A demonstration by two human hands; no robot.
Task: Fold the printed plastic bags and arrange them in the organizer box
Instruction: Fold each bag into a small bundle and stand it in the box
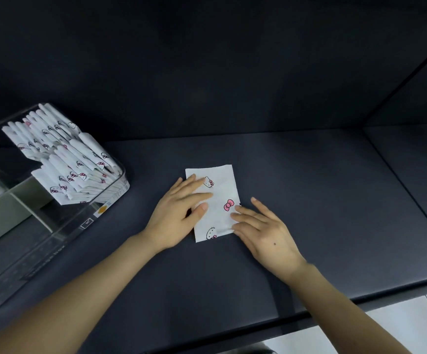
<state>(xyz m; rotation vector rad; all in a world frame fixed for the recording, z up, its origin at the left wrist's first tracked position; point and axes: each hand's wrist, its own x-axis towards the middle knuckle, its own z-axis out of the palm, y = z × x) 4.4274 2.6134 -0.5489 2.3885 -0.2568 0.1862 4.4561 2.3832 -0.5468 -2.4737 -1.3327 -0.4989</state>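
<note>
Dark shelf [309, 200] w/ 1 bag [223, 192], organizer box [61, 236].

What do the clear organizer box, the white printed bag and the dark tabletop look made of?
Clear rectangular organizer box: likely glossy acrylic or hard plastic; see-through walls, bright edge reflections.
White cartoon-printed folded bag: thin plastic film by the task, though its matte, creased look could pass for paper.
Dark grey tabletop: smooth, matte, soft sheen; laminate or painted board, cannot tell.

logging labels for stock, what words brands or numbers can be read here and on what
Nothing reads clearly.
The sticker on the organizer box: print too small and blurred.
The faint lettering along the box's front wall: too blurred.
The printed bag: cat faces and a pink bow only, no words.
</note>
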